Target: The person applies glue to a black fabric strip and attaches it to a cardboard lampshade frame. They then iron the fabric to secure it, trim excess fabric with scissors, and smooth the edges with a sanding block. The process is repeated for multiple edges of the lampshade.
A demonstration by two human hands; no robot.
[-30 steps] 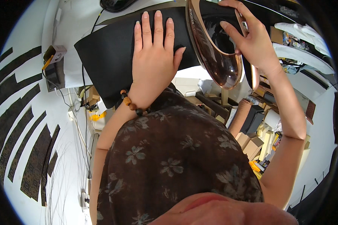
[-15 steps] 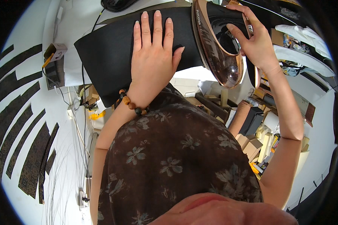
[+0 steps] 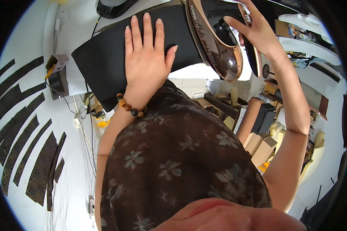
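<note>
A piece of black cloth (image 3: 98,57) lies across the white work surface in front of me. My left hand (image 3: 146,63) is flat on it, fingers stretched out and pointing away from me. To the right, a brown, rose-gold-trimmed clothes iron (image 3: 219,57) rests on the cloth's right part, its sole hidden from view. My right hand (image 3: 260,36) is wrapped round the iron's handle, with the thumb on the near side. Part of the right fingers is cut off by the top edge of the picture.
Behind the cloth lies a dark rounded object (image 3: 115,7) with a cord. A small open box (image 3: 57,63) stands at the left. Dark patterned strips (image 3: 42,169) hang on the left wall. Boxes and rolls (image 3: 264,148) are piled below right.
The whole view has shifted a little. The iron and my left hand appear slightly farther left, with the left hand still flat on the cloth and the right hand still gripping the iron.
</note>
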